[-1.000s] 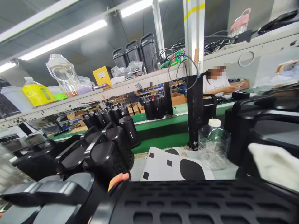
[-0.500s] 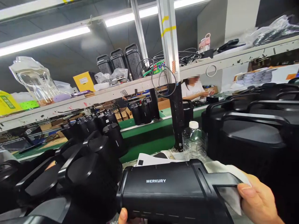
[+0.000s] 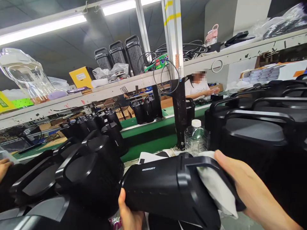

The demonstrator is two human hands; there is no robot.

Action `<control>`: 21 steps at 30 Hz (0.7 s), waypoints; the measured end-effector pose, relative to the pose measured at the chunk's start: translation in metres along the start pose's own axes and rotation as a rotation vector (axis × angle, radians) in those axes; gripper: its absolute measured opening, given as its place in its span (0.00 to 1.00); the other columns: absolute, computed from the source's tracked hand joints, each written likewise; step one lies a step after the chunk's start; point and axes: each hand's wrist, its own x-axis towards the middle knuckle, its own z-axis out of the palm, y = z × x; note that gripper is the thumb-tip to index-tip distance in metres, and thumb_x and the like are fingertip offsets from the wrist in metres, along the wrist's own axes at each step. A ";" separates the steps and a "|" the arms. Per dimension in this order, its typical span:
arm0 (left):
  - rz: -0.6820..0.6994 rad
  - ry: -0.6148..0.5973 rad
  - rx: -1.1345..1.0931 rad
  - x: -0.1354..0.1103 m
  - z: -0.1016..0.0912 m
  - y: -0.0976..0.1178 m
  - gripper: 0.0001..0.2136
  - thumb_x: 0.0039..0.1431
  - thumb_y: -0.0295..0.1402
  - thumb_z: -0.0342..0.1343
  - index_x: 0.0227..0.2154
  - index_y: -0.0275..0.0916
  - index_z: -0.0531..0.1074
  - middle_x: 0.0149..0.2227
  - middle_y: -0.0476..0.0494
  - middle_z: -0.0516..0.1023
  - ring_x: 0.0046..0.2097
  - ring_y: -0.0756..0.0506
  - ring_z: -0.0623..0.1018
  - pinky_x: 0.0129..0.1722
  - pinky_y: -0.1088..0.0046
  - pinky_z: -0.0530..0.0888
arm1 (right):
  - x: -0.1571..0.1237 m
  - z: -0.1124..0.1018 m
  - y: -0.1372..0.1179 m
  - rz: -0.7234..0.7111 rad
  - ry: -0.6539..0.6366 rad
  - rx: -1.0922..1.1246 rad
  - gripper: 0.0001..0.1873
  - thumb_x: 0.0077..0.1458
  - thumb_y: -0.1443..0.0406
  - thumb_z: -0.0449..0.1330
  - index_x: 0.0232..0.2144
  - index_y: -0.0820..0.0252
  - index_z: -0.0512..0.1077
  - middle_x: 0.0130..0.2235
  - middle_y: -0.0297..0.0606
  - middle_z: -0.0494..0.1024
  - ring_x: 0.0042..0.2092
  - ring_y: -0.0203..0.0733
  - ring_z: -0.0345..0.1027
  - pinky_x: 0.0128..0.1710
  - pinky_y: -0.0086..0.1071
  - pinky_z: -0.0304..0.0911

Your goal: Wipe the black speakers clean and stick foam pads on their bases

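Note:
A black portable speaker (image 3: 158,188) marked MERKURY lies tilted on its side in front of me, its handle end turned to the right. Under its lower left end my left hand (image 3: 130,212) grips it, the thumb showing along the edge and the other fingers mostly hidden. My right hand (image 3: 247,185) is closed at the handle. A crumpled white cloth (image 3: 219,191) hangs through the handle opening, at that hand. More black speakers with handles stand close by, one (image 3: 82,172) on the left and one (image 3: 254,134) on the right.
A clear plastic bottle with a white cap (image 3: 196,137) stands behind the speaker. Beyond runs a green conveyor (image 3: 153,139) with a black post (image 3: 179,118). A shelf (image 3: 105,91) crosses above. At the left edge shows another person's hand (image 3: 4,167); another person (image 3: 198,88) sits farther back.
The speaker has turned, bringing its handle end toward me. My left hand shows more beneath it, and my right hand has shifted up at the handle. Another person's hand has appeared at the left edge.

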 end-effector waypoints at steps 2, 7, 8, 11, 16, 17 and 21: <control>-0.074 -0.010 -0.001 0.000 -0.002 0.002 0.22 0.62 0.43 0.43 0.56 0.59 0.72 0.42 0.58 0.85 0.62 0.34 0.71 0.58 0.50 0.71 | 0.002 0.013 -0.017 0.212 -0.078 0.216 0.31 0.41 0.37 0.66 0.25 0.60 0.78 0.26 0.41 0.79 0.26 0.45 0.73 0.26 0.31 0.70; -0.128 -0.031 -0.040 0.001 -0.001 0.003 0.20 0.63 0.42 0.48 0.57 0.55 0.72 0.41 0.53 0.85 0.56 0.35 0.78 0.57 0.52 0.74 | 0.016 0.043 -0.033 0.313 -0.122 0.445 0.28 0.33 0.44 0.74 0.26 0.61 0.77 0.28 0.39 0.80 0.31 0.44 0.75 0.27 0.27 0.69; -0.136 -0.031 -0.049 0.001 -0.001 0.002 0.20 0.64 0.43 0.48 0.57 0.55 0.72 0.41 0.52 0.86 0.54 0.35 0.79 0.55 0.53 0.75 | 0.019 0.048 -0.033 0.316 -0.123 0.456 0.28 0.33 0.45 0.74 0.26 0.61 0.77 0.27 0.39 0.79 0.31 0.44 0.75 0.26 0.27 0.68; -0.155 -0.037 -0.093 0.005 -0.005 -0.002 0.20 0.63 0.44 0.53 0.57 0.51 0.73 0.39 0.48 0.86 0.48 0.37 0.83 0.52 0.56 0.78 | 0.024 0.055 -0.032 0.328 -0.115 0.475 0.27 0.34 0.45 0.74 0.26 0.61 0.77 0.26 0.38 0.78 0.30 0.43 0.74 0.25 0.26 0.68; -0.191 -0.075 -0.171 0.009 -0.013 -0.005 0.19 0.62 0.43 0.57 0.55 0.49 0.75 0.38 0.46 0.86 0.41 0.40 0.85 0.46 0.62 0.80 | 0.023 0.051 -0.033 0.353 -0.315 0.415 0.28 0.31 0.47 0.76 0.29 0.60 0.77 0.29 0.38 0.79 0.29 0.39 0.73 0.26 0.25 0.68; -0.198 -0.081 -0.178 0.009 -0.013 -0.006 0.19 0.62 0.44 0.57 0.55 0.49 0.75 0.38 0.45 0.86 0.41 0.40 0.85 0.46 0.62 0.80 | 0.022 0.050 -0.035 0.345 -0.373 0.399 0.27 0.32 0.48 0.76 0.29 0.60 0.77 0.29 0.38 0.78 0.29 0.39 0.72 0.26 0.25 0.68; -0.275 -0.152 -0.201 0.015 -0.007 -0.011 0.23 0.63 0.48 0.54 0.58 0.49 0.71 0.45 0.39 0.84 0.46 0.36 0.83 0.50 0.54 0.77 | 0.029 0.050 -0.049 0.220 -0.421 0.395 0.23 0.41 0.48 0.72 0.25 0.60 0.72 0.20 0.32 0.68 0.19 0.31 0.60 0.16 0.22 0.57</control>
